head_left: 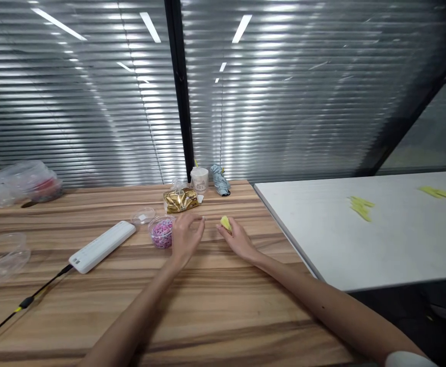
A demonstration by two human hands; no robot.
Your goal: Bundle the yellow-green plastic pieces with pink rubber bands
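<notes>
Just right of a clear round tub (162, 240) full of small pink and purple loops, my left hand (185, 237) is closed in a pinch. A tiny pale bit shows at its fingertips, too small to name. My right hand (240, 240) grips a small yellow bundle (226, 223) between thumb and fingers, its upper end sticking out. Both hands are a little above the wooden table (223, 306), apart from each other. Behind the tub lies a clear round lid (143, 216).
A gold packet (182, 200), a paper cup (200, 180) and a folded grey-blue umbrella-like item (220, 179) stand at the back. On the left are a white power strip (102, 246) and clear plastic containers (27, 181). Yellow strips (360, 208) lie on the white table (391, 255).
</notes>
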